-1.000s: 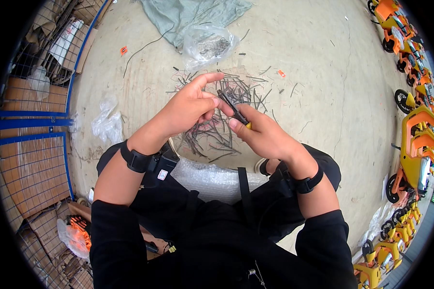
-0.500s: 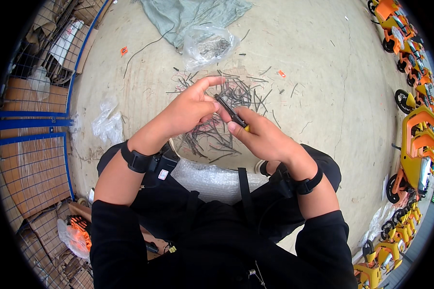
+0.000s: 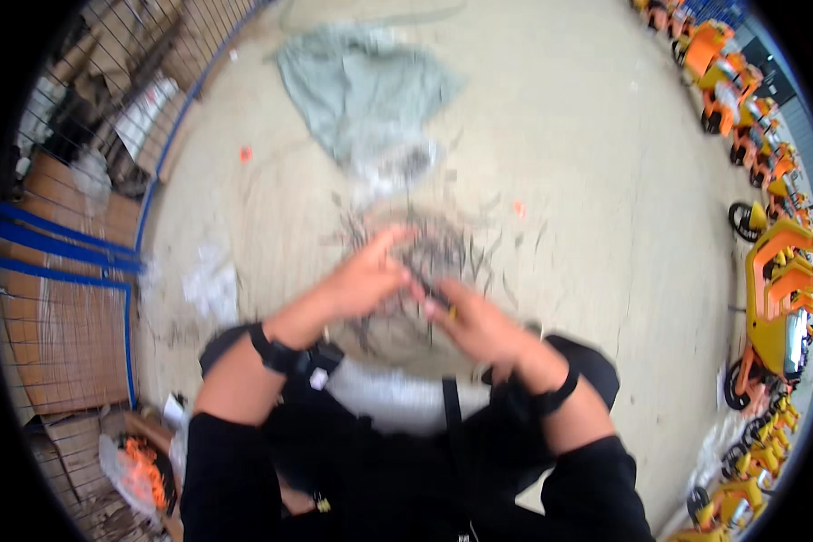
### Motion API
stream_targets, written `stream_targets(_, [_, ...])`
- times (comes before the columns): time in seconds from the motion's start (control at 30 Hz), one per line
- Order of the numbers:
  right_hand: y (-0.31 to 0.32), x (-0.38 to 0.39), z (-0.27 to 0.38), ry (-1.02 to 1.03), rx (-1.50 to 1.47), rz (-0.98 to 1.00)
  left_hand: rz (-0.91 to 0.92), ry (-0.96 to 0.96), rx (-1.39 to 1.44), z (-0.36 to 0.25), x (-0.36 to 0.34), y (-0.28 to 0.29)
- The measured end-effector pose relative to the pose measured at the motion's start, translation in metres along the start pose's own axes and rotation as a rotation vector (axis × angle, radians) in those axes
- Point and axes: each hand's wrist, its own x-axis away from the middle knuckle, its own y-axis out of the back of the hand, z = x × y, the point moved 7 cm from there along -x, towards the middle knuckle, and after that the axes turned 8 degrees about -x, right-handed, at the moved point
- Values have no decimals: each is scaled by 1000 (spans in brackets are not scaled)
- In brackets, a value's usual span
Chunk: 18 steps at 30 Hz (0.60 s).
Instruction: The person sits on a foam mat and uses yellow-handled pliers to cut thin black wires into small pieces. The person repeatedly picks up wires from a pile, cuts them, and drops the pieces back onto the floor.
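The picture is blurred. My left hand (image 3: 366, 280) has its index finger extended and the other fingers curled at the front end of a dark hand tool (image 3: 432, 291) with some yellow on it; anything pinched there is too smeared to make out. My right hand (image 3: 479, 323) is closed around that tool, just right of and slightly below the left. Beneath and beyond both hands, many short dark strands (image 3: 447, 248) lie scattered on the concrete floor (image 3: 623, 181). A clear plastic bag (image 3: 393, 167) with dark contents lies farther off, against a grey-green sheet (image 3: 361, 81).
Blue wire mesh fencing (image 3: 128, 334) with cardboard behind it lines the left, with crumpled white plastic (image 3: 210, 285) beside it. An orange bundle (image 3: 149, 470) sits at lower left. Yellow-and-orange wheeled vehicles (image 3: 768, 334) form a row along the right. Bubble wrap (image 3: 388, 397) lies between my legs.
The head view has tilted, so floor, hands and legs sit lower in the picture and more floor shows at the top. My hands remain together at the tool; the picture is now blurred.
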Motion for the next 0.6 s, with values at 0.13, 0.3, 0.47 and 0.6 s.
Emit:
stream_targets(0.13, [-2,-4,7,81,3,-10,-65,-16,-69,2,0,9])
stream_targets(0.3, [13,-8,0,77,177,-158,-119,-47,-150,5,-17,12])
stream_targets(0.47, [10,-7,8,73,261,-175,-110,-2,-147,12,-18,15])
stream_targets(0.6, [9,-2,4,153,334,-190,-74,-7,-157,23,-23,12])
